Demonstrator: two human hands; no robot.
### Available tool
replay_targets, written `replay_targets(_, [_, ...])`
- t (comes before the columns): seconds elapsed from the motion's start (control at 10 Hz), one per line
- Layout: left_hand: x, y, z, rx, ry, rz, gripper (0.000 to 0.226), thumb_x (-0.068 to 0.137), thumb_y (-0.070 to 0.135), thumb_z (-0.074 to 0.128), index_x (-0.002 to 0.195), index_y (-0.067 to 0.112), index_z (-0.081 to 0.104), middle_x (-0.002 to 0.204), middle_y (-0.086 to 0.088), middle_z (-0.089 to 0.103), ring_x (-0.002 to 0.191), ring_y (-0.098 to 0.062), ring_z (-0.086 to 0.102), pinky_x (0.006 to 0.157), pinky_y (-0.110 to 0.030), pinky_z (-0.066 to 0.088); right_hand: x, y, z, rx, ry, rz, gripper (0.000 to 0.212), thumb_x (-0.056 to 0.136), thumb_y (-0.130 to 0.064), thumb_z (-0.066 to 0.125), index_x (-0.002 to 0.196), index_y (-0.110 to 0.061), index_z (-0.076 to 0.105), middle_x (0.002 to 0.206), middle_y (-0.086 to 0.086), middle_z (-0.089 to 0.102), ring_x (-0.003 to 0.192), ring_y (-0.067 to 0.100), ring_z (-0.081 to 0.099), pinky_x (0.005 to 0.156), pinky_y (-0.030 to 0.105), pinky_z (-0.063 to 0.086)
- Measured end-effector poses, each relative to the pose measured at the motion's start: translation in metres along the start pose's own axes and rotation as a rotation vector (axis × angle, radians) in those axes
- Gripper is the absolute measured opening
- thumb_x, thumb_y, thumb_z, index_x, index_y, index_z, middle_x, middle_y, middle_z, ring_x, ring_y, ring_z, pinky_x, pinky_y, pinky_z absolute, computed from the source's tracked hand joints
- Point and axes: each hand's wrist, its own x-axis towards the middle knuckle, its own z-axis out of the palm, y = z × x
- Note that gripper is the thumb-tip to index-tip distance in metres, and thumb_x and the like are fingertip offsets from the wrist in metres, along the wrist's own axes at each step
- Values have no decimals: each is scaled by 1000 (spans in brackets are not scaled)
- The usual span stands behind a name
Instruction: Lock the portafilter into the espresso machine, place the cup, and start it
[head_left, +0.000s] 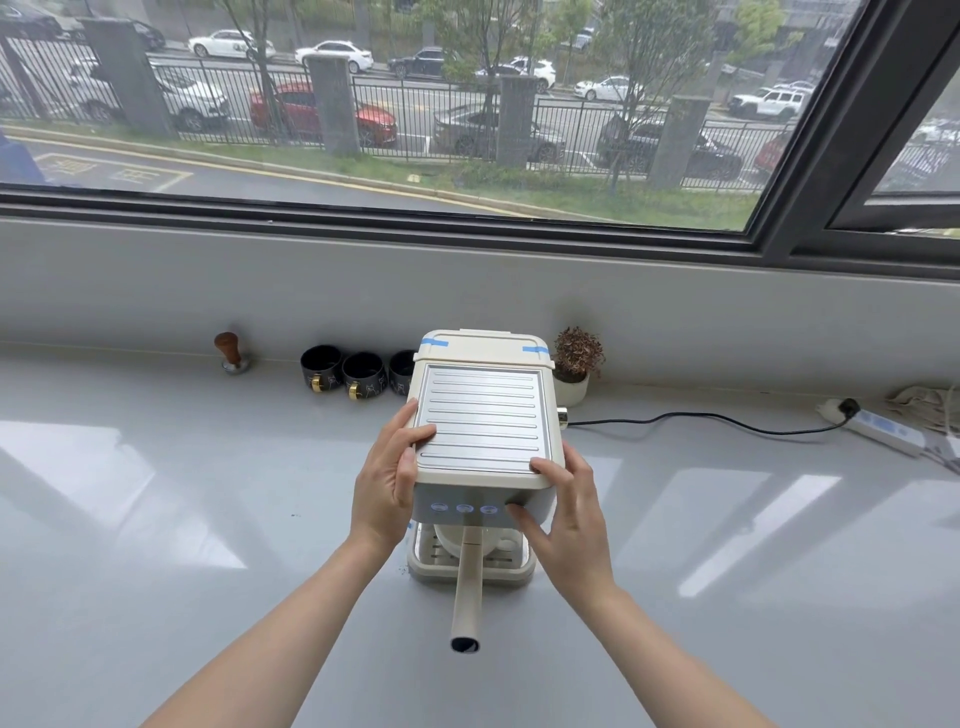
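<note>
A cream espresso machine (483, 415) stands on the grey counter. Its portafilter handle (467, 592) sticks out toward me from under the front. A white cup (498, 543) sits on the drip tray (470, 569) beneath it, partly hidden. Three buttons (462, 508) glow blue on the front panel. My left hand (387, 483) grips the machine's front left corner. My right hand (569, 525) rests on the front right corner, its thumb on top and a fingertip touching the right end of the button panel.
Three black mugs (363, 371) and a wooden-handled tamper (231, 353) stand behind and left of the machine. A small potted plant (574, 366) is at its back right. The power cord (701, 418) runs right to a white power strip (878, 428).
</note>
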Motion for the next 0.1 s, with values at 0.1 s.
replay_targets(0.1, [0,1,0,8,-1,-6,38,89,34,29,108,32,62,144,24,41,132,-9,45,96,-26,43,22,-19,-12,47,153,-50,48,86,-50,59,122,-19,48,142,5,42,136,13,38,102,37,42])
